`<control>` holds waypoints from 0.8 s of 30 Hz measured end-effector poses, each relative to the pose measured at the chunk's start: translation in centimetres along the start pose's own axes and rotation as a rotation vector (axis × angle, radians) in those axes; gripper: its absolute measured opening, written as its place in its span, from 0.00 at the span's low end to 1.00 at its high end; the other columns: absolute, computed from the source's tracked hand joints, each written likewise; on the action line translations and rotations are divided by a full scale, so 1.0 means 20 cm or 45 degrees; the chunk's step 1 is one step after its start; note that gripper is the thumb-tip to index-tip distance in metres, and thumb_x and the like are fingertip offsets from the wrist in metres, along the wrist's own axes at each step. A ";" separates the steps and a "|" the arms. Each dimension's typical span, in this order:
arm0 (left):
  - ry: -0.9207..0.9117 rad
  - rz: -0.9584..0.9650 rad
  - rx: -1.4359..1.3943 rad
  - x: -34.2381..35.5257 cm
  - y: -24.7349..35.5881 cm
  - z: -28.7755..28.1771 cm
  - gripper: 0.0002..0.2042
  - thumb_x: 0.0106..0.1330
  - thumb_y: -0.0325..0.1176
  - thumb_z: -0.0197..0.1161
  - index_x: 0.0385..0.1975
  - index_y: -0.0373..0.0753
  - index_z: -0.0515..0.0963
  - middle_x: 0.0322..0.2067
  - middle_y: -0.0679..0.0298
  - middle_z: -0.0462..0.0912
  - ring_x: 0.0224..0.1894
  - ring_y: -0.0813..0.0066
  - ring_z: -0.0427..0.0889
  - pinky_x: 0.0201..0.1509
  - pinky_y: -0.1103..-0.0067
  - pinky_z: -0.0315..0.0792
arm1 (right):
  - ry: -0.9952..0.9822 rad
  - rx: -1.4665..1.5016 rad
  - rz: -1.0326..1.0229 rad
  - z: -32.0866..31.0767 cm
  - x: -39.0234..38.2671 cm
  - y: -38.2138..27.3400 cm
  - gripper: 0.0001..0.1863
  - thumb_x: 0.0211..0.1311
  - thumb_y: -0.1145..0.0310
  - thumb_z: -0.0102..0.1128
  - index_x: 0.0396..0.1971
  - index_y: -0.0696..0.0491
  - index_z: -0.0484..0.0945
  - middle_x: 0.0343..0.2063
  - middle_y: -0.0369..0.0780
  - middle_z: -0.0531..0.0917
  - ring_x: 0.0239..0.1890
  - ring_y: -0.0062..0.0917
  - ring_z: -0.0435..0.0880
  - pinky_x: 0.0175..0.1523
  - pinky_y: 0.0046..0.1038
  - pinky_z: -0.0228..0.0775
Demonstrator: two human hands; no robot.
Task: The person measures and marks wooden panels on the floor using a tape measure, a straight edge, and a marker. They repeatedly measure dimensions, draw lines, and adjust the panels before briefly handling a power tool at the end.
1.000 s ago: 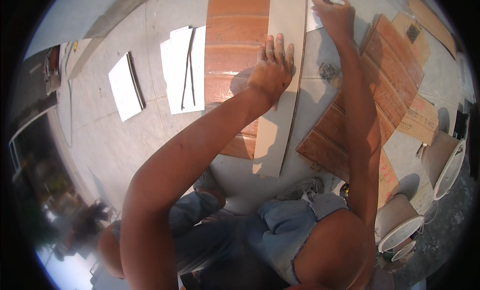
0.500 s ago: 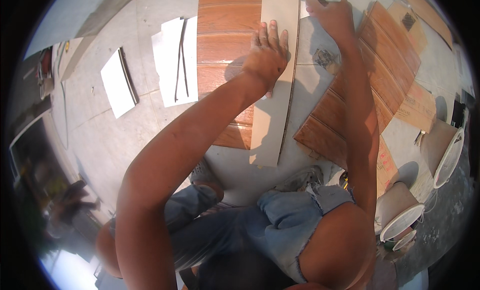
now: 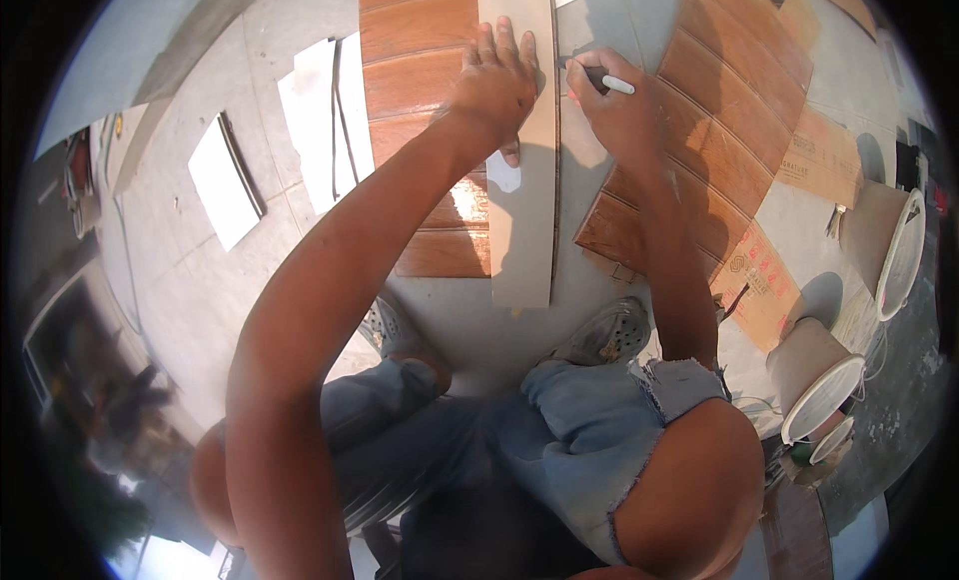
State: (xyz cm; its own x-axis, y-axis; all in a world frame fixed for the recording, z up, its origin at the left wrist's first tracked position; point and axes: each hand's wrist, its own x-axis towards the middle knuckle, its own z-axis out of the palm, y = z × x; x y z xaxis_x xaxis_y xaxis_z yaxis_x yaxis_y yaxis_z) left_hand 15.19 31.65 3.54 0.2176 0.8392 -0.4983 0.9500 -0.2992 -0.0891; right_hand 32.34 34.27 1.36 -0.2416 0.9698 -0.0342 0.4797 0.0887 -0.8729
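Observation:
My left hand (image 3: 496, 80) lies flat, fingers spread, on a long beige board (image 3: 521, 250). This board overlaps the right side of a reddish-brown wooden panel (image 3: 425, 90) with grooves across it. In my right hand (image 3: 617, 105) is a marker (image 3: 617, 84), its white end pointing right and its dark tip close to the board's right edge. I cannot tell whether the tip touches the board. A second grooved brown panel (image 3: 744, 75) rests at an angle to the right, partly behind my right forearm.
White sheets (image 3: 305, 130) and another white piece (image 3: 225, 185) lie on the floor at left. Flattened cardboard (image 3: 759, 280) is at right, beside two buckets (image 3: 884, 235) (image 3: 814, 380). My shoes (image 3: 604, 332) stand just below the board's near end.
My right hand has moved down and left with the marker, from the far end toward the board's right edge. My left hand still presses on the board. The whole view has shifted slightly.

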 end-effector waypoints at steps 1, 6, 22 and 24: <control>0.000 0.001 -0.004 0.00 0.00 0.00 0.75 0.35 0.55 0.89 0.78 0.24 0.43 0.75 0.22 0.45 0.78 0.26 0.52 0.80 0.54 0.56 | 0.017 -0.016 -0.017 0.00 -0.05 0.00 0.11 0.67 0.63 0.66 0.35 0.56 0.84 0.29 0.44 0.89 0.30 0.35 0.89 0.40 0.34 0.79; -0.024 -0.009 0.019 0.01 0.00 0.01 0.76 0.34 0.55 0.90 0.78 0.25 0.42 0.75 0.23 0.44 0.77 0.26 0.53 0.81 0.57 0.56 | -0.047 0.057 0.074 -0.03 -0.29 -0.03 0.08 0.66 0.68 0.67 0.37 0.57 0.83 0.31 0.46 0.88 0.32 0.38 0.88 0.40 0.34 0.78; -0.304 0.150 0.292 0.00 0.04 -0.12 0.66 0.48 0.68 0.78 0.76 0.24 0.51 0.77 0.35 0.53 0.78 0.31 0.52 0.80 0.50 0.60 | -0.095 0.051 0.027 -0.06 -0.99 0.00 0.07 0.67 0.72 0.67 0.40 0.60 0.80 0.35 0.50 0.86 0.37 0.45 0.88 0.44 0.38 0.80; -0.315 0.152 0.304 -0.01 0.04 -0.13 0.66 0.49 0.67 0.78 0.76 0.25 0.51 0.77 0.36 0.53 0.78 0.32 0.52 0.80 0.50 0.59 | -0.106 0.075 0.006 -0.07 -1.05 0.01 0.05 0.68 0.75 0.66 0.40 0.60 0.81 0.34 0.47 0.86 0.35 0.38 0.87 0.43 0.33 0.78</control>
State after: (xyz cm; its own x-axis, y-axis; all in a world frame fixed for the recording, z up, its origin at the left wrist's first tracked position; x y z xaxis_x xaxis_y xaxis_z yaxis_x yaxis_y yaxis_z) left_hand 16.56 32.38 5.85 0.2357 0.6655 -0.7082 0.8356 -0.5108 -0.2019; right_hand 38.68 14.15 2.67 -0.3102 0.9476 -0.0763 0.4308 0.0686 -0.8998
